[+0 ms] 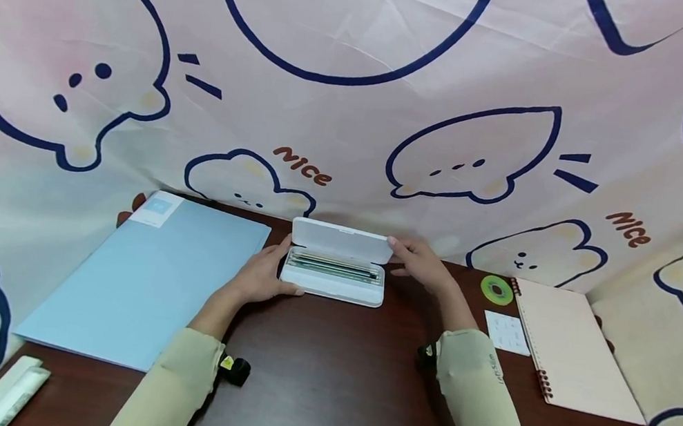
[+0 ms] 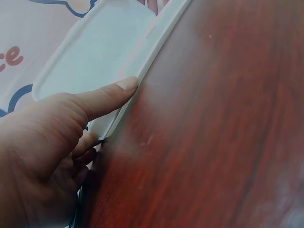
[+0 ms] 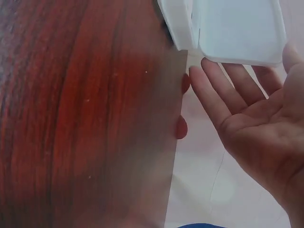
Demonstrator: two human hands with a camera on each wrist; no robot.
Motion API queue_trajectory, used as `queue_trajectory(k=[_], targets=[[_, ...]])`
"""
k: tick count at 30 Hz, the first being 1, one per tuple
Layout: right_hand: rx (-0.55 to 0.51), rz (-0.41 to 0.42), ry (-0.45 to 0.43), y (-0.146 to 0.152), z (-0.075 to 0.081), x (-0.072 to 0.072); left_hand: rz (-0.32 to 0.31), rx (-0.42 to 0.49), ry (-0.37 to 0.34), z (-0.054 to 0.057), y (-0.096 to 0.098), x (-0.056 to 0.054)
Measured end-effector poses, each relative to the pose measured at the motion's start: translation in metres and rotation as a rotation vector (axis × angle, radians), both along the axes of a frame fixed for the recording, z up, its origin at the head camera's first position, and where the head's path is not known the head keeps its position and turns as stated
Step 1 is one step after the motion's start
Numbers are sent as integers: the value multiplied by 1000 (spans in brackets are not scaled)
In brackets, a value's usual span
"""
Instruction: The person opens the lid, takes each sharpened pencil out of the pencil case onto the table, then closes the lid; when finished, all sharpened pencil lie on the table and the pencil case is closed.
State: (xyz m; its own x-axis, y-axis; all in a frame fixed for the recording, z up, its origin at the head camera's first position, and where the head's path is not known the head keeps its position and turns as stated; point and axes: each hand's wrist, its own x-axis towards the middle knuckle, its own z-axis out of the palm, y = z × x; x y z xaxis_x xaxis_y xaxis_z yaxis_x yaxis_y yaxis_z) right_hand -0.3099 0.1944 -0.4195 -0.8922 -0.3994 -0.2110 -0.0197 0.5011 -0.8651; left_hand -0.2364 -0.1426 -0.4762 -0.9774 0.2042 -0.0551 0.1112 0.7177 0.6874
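Observation:
A white pencil case (image 1: 333,288) lies on the table with its lid (image 1: 341,240) raised on the far side. Several dark green pencils (image 1: 332,266) lie lengthwise inside it. My left hand (image 1: 261,275) grips the case's left end, the thumb along the front edge in the left wrist view and the other fingers partly hidden at the end. At the right end of the lid, my right hand (image 1: 425,267) holds the edge between thumb and fingers, the fingers reaching behind the lid in the right wrist view.
To the left lies a large light blue folder (image 1: 153,276), with white packets (image 1: 16,390) nearer the front. On the right are a green disc-shaped roll (image 1: 497,290), a small white sheet (image 1: 507,332) and a spiral notebook (image 1: 577,349). A printed curtain (image 1: 351,124) backs the table.

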Motion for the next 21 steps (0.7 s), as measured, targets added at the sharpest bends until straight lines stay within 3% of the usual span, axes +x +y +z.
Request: queue_trajectory(k=[8,14,21], targets=[[40,-164,-113,-10,2,-11,-10,-8,-9,-4,2,2],[103,-206,-110,-18,11,-21,-7,-18,19,-2,1,-3],[102,-221,-143,-23,7,-24,-4,-22,-2,0,-1,0]])
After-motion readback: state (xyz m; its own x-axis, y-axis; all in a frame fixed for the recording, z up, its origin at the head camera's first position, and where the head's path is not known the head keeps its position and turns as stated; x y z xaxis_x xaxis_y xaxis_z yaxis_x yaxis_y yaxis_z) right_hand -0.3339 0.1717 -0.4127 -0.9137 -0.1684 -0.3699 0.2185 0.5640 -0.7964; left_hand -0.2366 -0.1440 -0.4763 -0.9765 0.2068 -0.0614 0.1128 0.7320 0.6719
